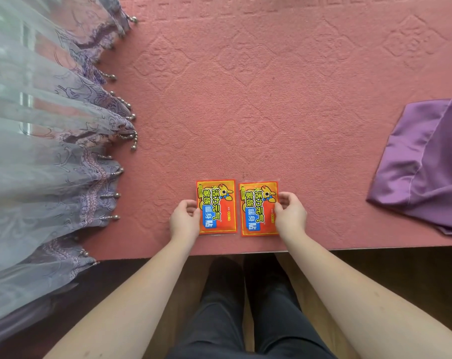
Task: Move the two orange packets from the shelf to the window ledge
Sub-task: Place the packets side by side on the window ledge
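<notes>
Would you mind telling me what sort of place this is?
Probably a home room by a window: a wide ledge covered in pink carpet-like cloth, sheer beaded purple curtains at the left, and wood flooring below.

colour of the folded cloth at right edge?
Purple, plain and slightly shiny; the folded cloth shows in the head view.

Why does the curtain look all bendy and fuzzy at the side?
In the head view, the wide lens bends the curtain near the edge and blurs it; the two orange packets in the middle stay sharp, under soft, even light without glare.
</notes>
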The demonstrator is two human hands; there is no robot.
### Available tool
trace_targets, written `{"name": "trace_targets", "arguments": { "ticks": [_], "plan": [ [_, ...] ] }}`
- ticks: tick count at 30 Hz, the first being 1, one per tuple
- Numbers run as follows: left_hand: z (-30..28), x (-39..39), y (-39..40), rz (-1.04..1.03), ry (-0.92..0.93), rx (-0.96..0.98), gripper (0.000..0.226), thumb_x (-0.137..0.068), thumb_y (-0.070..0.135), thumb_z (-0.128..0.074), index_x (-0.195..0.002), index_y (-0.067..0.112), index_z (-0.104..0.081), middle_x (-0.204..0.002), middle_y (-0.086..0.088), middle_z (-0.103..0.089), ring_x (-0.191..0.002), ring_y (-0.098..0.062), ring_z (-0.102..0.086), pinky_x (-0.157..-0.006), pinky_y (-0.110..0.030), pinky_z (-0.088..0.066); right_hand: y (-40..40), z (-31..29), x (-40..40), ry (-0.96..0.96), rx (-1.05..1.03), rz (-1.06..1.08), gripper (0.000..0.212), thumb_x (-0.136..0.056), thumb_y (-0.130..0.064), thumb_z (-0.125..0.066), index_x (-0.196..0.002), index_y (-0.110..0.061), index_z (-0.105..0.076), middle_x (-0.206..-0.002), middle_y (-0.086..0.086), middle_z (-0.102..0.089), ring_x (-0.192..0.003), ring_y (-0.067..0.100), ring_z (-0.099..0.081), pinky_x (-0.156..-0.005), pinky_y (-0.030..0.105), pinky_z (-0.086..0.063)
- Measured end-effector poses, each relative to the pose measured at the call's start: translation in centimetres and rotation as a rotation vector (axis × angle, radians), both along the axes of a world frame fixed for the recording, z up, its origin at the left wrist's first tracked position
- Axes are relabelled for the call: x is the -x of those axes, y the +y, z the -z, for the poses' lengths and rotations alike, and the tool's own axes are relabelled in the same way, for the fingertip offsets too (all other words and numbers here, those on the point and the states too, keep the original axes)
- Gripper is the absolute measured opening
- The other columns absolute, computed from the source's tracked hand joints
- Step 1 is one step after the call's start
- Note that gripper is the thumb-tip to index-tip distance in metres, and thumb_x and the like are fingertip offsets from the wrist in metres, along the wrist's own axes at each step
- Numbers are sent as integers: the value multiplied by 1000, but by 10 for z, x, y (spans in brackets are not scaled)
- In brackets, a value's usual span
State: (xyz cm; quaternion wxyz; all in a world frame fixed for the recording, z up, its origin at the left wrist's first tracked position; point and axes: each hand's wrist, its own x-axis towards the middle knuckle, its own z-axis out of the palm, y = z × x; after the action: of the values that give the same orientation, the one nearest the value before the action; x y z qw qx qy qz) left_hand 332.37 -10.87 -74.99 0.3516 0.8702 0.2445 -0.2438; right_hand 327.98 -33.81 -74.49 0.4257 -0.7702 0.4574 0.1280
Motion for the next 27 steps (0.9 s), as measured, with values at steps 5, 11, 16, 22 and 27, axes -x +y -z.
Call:
{"name": "trace_targets", "arguments": {
  "ticks": [5,11,16,22,27],
  "plan": [
    [2,2,-1,-1,-32,-11,15,-89,11,-60,-103,12,-65,-92,-3,-68,-85,-20,-65,-80,-38,-55,0,2,1,-4,-17,32,21,-91,-7,-57,-110,-14,-64,-99,-1,-67,-91,16,-62,-85,33,-51],
    [4,1,-2,-3,-19,-27,14,-91,13,-58,-104,15,-64,-93,-2,-68,-86,-20,-66,-77,-39,-57,0,2,-2,-32,-44,70,20,-92,-8,-58,-110,-15,-64,-94,-4,-65,-86,11,-60,-72,20,-44],
    [2,1,-3,0,-20,-36,13,-92,14,-58,-104,15,-63,-94,-2,-67,-87,-19,-65,-73,-37,-57,0,3,-2,-47,-55,61,20,-91,-7,-58,-108,-14,-64,-92,-3,-64,-84,12,-60,-67,17,-42],
    [3,3,-5,-9,-30,-37,14,-93,13,-57,-106,14,-63,-94,-2,-66,-86,-18,-65,-64,-28,-52,0,7,1,-61,-58,58,20,-90,-7,-59,-108,-14,-64,-92,-3,-66,-88,15,-63,-81,29,-50],
    [3,5,-5,-33,-51,-22,19,-92,12,-58,-110,16,-57,-88,1,-63,-80,-15,-63,-55,-24,-45,2,7,1,-78,-61,62,22,-91,-8,-57,-111,-14,-64,-96,-2,-66,-89,12,-61,-84,30,-51]
  ]
}}
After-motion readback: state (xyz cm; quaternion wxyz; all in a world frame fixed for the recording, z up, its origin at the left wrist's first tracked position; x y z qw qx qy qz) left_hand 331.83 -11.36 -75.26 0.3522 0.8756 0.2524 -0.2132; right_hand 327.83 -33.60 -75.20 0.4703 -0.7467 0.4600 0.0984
